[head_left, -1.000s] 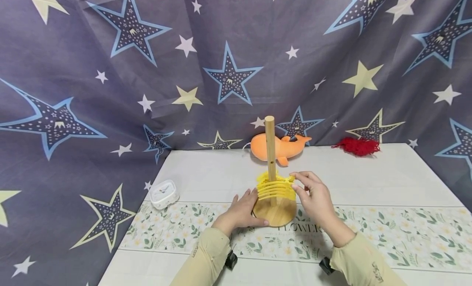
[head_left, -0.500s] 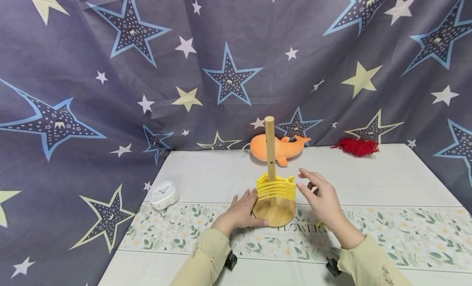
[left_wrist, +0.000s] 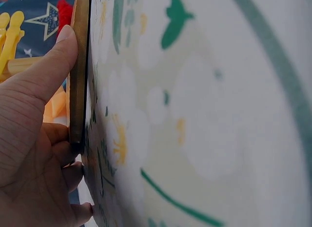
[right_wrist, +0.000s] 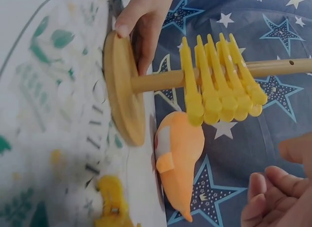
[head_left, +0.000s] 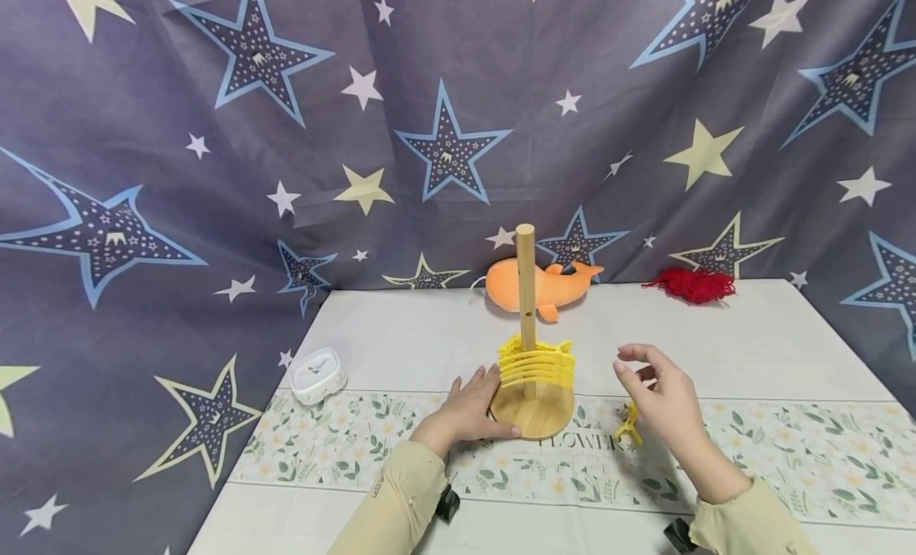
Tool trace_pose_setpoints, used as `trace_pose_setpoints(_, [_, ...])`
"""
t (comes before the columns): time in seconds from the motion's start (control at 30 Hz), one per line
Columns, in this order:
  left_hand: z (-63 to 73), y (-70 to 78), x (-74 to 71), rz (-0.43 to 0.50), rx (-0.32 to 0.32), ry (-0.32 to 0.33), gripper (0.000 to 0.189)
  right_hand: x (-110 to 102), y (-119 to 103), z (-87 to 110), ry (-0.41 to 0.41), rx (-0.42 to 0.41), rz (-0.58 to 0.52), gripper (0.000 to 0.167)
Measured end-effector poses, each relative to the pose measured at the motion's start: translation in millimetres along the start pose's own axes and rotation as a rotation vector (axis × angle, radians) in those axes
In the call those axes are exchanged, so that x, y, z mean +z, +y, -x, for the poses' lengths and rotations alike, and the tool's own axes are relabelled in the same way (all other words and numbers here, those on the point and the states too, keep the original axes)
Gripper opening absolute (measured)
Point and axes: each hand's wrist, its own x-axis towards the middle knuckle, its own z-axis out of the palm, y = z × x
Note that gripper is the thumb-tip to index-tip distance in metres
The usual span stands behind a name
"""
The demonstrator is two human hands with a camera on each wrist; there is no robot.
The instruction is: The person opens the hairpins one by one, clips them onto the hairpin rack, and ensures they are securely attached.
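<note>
A wooden stand has a round base [head_left: 537,416] and an upright post [head_left: 526,285]. Several curved yellow plastic pieces [head_left: 537,364] hang stacked around the post's lower part; in the right wrist view their slim ends point one way, rounded ends the other. My left hand [head_left: 468,409] grips the base at its left rim, thumb [left_wrist: 61,56] on the edge at the front. My right hand [head_left: 665,396] hovers right of the stand, fingers loosely bent, nothing in them. Below it on the cloth lies another small yellow plastic piece [head_left: 629,426], partly hidden by the hand in the head view.
An orange whale plush [head_left: 544,289] lies behind the stand. Red yarn [head_left: 692,285] sits at the back right, and a white alarm clock [head_left: 317,376] at the left. A flower-print strip [head_left: 787,452] crosses the white tabletop. A starry curtain [head_left: 444,54] hangs behind.
My right hand has let go of the top yellow piece on the post and moved right, to above the loose yellow piece, which has come into sight. The left hand has stayed put.
</note>
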Motion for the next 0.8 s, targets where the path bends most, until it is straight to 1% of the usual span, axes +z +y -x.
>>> trace_pose_setpoints(0.2, [0.6,0.3,-0.4,-0.002,0.002,0.000,0.111,-4.3,14.4,5.9,-0.091,0.114,0.081,0.040])
trace_pose_setpoints(0.37, [0.6,0.7,-1.3,-0.004,0.002,-0.002,0.111,-6.6,26.4,10.6,-0.165,0.146,0.142,0.046])
trace_pose_setpoints(0.47, [0.9,1.5,-2.2,-0.002,0.003,-0.004,0.112,-7.6,32.5,12.5,-0.227,0.177,0.178,0.051])
trace_pose_setpoints(0.6, [0.7,1.9,-2.4,0.000,0.001,-0.008,0.112,-7.2,38.8,13.8,-0.325,0.245,0.212,0.058])
trace_pose_setpoints(0.7, [1.0,2.0,-2.3,0.004,-0.003,-0.006,0.112,-5.2,43.2,14.8,-0.379,0.271,0.235,0.057])
trace_pose_setpoints(0.8, [1.2,1.7,-1.6,0.011,-0.002,0.001,0.112,-3.2,46.8,15.3,-0.411,0.278,0.266,0.054])
